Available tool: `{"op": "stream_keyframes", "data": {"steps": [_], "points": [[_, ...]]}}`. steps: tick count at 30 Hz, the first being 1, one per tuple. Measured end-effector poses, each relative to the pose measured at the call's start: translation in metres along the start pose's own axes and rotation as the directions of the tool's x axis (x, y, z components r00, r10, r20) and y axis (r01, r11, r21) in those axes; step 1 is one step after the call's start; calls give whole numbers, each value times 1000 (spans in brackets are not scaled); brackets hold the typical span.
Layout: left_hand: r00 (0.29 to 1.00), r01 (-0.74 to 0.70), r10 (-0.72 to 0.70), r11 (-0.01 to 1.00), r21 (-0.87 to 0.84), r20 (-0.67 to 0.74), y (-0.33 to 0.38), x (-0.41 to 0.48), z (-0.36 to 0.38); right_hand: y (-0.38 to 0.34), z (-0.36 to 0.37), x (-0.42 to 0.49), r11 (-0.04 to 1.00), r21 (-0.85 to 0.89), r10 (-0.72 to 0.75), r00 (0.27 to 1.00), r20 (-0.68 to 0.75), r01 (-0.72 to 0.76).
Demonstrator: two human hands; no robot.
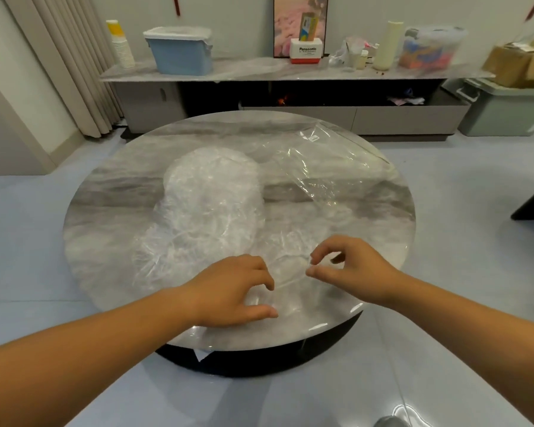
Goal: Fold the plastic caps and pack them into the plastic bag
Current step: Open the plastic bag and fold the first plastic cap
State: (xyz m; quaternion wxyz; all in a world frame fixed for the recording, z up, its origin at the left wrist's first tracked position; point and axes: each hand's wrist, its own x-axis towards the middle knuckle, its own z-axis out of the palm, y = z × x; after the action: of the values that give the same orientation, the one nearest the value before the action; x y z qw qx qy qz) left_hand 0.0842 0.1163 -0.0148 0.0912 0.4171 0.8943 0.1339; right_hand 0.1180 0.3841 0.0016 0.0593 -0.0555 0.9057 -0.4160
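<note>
My left grip [235, 291] and right grip [352, 269] are both over the near edge of the round marble counter [105, 217], with one plastic cap [290, 266] spread between them. The cap is so clear against the pale stone that I can only follow its outline in patches; its near rim fades out by the counter's edge. My right grip is narrow, thumb and forefinger tips pinched together on a bit of the cap's crinkled rim, the other fingers curled behind. My left grip lies with curled fingers on the film and the thumb stretched out toward the near edge; whether it truly holds the cap or only rests on it I cannot tell, since the palm hides that part. The pile of plastic caps [210, 198] sits toward the middle of the counter, slightly left, a cloudy white mound in which single caps cannot be told apart. The plastic bag [333, 171] lies flat toward the far right edge, mostly seen by its glare and creases, with a small white label [313, 138] whose print is unreadable. Beyond the counter, a long shelf carries a blue bin [182, 53] and a blurred clear tub [429, 47].
</note>
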Motion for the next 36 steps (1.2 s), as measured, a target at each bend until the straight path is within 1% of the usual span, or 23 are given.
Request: {"op": "stream_keyframes", "data": {"steps": [1,3,5,8,10,12,14,17,20,23,25,28,30,32,34,36], "points": [[999,13,-13,1000,-7,33,-1,1,3,0,6,-3,1000,-2,-24,998,55,24],[993,73,-68,996,-46,94,-3,3,7,2,16,-7,998,-27,-53,992,117,57],[985,130,-117,987,-99,128,-3,3,10,4,25,-8,991,-87,-91,985,144,105],[978,172,-150,972,-159,142,2,2,13,5,32,-9,949,-232,-171,966,193,214],[971,208,-175,954,-217,161,5,3,13,5,35,-9,927,-288,-187,962,198,239],[963,237,-193,939,-247,190,6,3,12,6,35,-9,928,-293,-170,961,216,230],[958,242,-196,944,-226,208,6,3,12,9,35,-10,936,-281,-149,961,232,213],[965,220,-182,953,-207,190,3,2,9,14,36,-9,955,-244,-117,969,217,170],[984,172,-155,952,-253,87,-3,-4,7,15,35,-7,976,-184,-75,977,199,113],[987,139,-154,960,-242,-45,-5,-11,5,14,33,-6,992,-100,-52,982,183,71],[981,145,-173,953,-267,-84,-4,-13,3,13,32,-6,999,-27,-40,985,167,45],[976,195,-217,925,-327,-31,-3,-18,4,11,30,-7,998,61,4,993,122,-12],[972,229,-235,914,-334,23,-3,-20,6,10,27,-8,992,115,47,994,100,-58],[970,241,-240,908,-343,45,0,-19,6,8,24,-10,986,146,67,994,84,-79],[971,236,-236,897,-373,47,3,-13,6,8,21,-9,987,138,73,996,60,-80],[968,244,-248,870,-429,47,5,-8,4,9,18,-5,993,85,77,997,26,-79]]}}
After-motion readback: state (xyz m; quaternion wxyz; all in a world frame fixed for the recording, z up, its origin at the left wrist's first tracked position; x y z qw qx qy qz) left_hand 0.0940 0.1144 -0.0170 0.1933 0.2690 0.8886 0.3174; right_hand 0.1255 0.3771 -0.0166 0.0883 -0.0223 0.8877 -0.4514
